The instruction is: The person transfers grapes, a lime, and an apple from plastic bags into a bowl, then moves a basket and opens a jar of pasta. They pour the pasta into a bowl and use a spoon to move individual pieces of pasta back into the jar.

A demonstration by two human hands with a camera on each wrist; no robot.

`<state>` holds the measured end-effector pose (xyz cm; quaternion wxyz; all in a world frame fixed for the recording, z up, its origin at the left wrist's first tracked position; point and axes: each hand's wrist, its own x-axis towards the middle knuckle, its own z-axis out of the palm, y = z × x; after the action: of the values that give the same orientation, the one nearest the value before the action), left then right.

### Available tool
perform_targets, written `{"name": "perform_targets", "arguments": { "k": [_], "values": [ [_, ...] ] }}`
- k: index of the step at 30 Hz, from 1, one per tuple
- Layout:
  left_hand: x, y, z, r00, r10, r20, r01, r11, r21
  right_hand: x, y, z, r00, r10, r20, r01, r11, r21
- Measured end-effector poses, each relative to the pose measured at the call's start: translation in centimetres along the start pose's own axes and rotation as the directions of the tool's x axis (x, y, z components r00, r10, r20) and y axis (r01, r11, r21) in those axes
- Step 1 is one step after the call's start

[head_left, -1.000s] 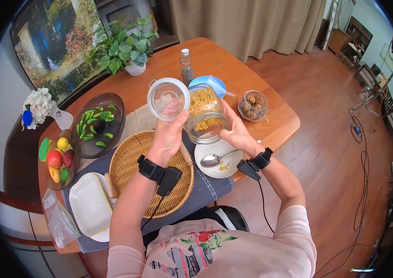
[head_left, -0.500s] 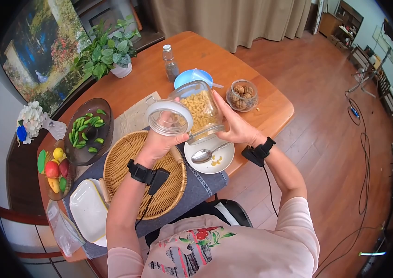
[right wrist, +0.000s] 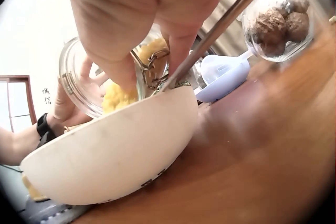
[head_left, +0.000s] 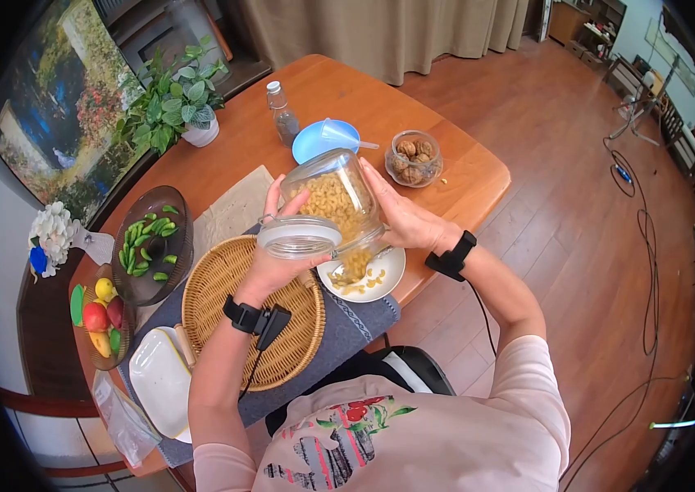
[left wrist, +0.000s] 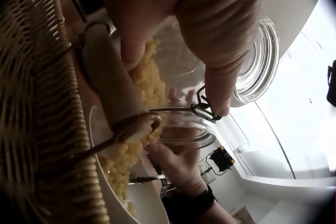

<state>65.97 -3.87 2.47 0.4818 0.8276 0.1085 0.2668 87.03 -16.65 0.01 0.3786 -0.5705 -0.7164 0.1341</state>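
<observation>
Tipped further since a second ago: jar (head_left: 333, 199) then nearly upright, lid (head_left: 298, 236) held up flat toward the camera; now mouth down, pasta (head_left: 353, 264) spilling onto plate (head_left: 383, 277).

Head view: right hand (head_left: 401, 215) curled round the jar's far side, fingers spread along the glass. Left hand (head_left: 278, 258) holds the hinged lid swung aside, fingers hooked at its rim. Jar's long axis slants from base, up and away from the grip, to mouth, down and toward the person, directly over the plate. Both hands flank the mouth; the left sits nearer the rim. Wicker basket (head_left: 253, 307) just left of the left wrist; walnut jar (head_left: 413, 157) and blue dish (head_left: 323, 138) beyond the right hand.

Left wrist view: fingers (left wrist: 220, 85) pinch the wire clasp (left wrist: 206, 109) beside the lid (left wrist: 258, 58); pasta (left wrist: 142, 77) runs down past a wooden handle (left wrist: 107, 85).

Right wrist view: right hand (right wrist: 142, 19) wraps the jar (right wrist: 84, 79) above the plate (right wrist: 113, 150); spoon (right wrist: 218, 27) leans out of it.
</observation>
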Motion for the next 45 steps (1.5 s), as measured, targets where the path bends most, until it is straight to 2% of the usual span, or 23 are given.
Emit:
{"name": "perform_targets", "arguments": {
  "k": [1,6,8,10,11,13,14,16,17,19,20,22,28,35,37,39,41,45],
  "values": [
    [0.0,0.0,0.1,0.999,0.045,0.0,-0.045,0.997,0.069,0.0,0.0,0.0,1.0,-0.016,-0.01,0.016,1.0,-0.014],
    [-0.1,-0.3,0.3,0.998,0.065,-0.002,-0.065,0.992,0.11,0.0,0.1,0.2,1.0,-0.02,-0.022,0.019,0.998,-0.055],
    [-0.2,-0.2,0.4,0.997,0.083,-0.001,-0.082,0.988,0.128,-0.1,0.4,0.4,0.997,-0.064,-0.042,0.061,0.995,-0.073],
    [-0.3,0.2,0.5,1.0,-0.02,-0.009,0.019,0.998,-0.067,0.0,0.6,0.5,0.997,-0.061,-0.039,0.057,0.995,-0.083],
    [-0.4,0.2,0.4,1.0,-0.02,-0.008,0.02,0.998,-0.068,0.0,0.6,0.5,0.998,-0.059,-0.036,0.055,0.994,-0.093],
    [-0.4,0.1,0.2,0.997,0.073,-0.002,-0.073,0.992,0.101,0.0,0.4,0.4,0.998,-0.063,-0.031,0.06,0.994,-0.095],
    [-0.5,0.0,0.1,0.997,0.072,-0.002,-0.072,0.992,0.101,0.1,0.3,0.3,0.997,-0.068,-0.027,0.065,0.993,-0.097],
    [-0.5,-0.3,0.0,0.972,0.235,0.004,-0.228,0.936,0.267,0.1,0.1,0.0,0.996,-0.083,-0.019,0.08,0.99,-0.112],
    [-0.6,-0.6,0.1,0.972,0.235,0.003,-0.227,0.937,0.267,0.1,0.1,0.0,0.995,-0.098,-0.013,0.096,0.987,-0.128],
    [-0.9,-1.2,0.4,0.979,0.201,-0.019,-0.2,0.979,0.051,0.0,0.2,0.2,0.989,-0.147,-0.034,0.141,0.981,-0.13],
    [-1.0,-1.2,0.6,0.979,0.201,-0.019,-0.2,0.979,0.05,-0.1,0.3,0.2,0.979,-0.195,-0.056,0.186,0.973,-0.134],
    [-1.1,-1.2,1.0,0.969,0.245,-0.006,-0.245,0.966,-0.081,-0.3,0.3,0.2,0.978,-0.201,-0.05,0.192,0.97,-0.147],
    [-1.4,-1.8,1.4,0.938,0.346,-0.015,-0.346,0.938,-0.009,-0.5,1.3,0.8,0.969,-0.241,-0.06,0.226,0.956,-0.187],
    [-2.1,-1.6,1.4,0.929,0.37,-0.006,-0.366,0.923,0.122,-0.8,1.4,1.1,0.958,-0.279,-0.061,0.257,0.936,-0.241],
    [-2.3,-1.4,1.8,0.908,0.413,-0.075,-0.402,0.907,0.127,-0.9,1.7,1.2,0.953,-0.298,-0.062,0.275,0.929,-0.249],
    [-2.5,-0.6,1.8,0.902,0.425,-0.071,-0.411,0.899,0.155,-0.8,2.0,1.2,0.946,-0.319,-0.062,0.294,0.921,-0.257],
    [-2.6,-0.5,1.7,0.898,0.435,-0.069,-0.417,0.89,0.183,-0.8,1.9,1.3,0.896,-0.424,-0.131,0.36,0.867,-0.346],
    [-2.8,-0.4,1.6,0.896,0.442,-0.049,-0.428,0.887,0.174,-0.6,1.1,1.0,0.863,-0.477,-0.166,0.39,0.839,-0.379]
  ]
}}
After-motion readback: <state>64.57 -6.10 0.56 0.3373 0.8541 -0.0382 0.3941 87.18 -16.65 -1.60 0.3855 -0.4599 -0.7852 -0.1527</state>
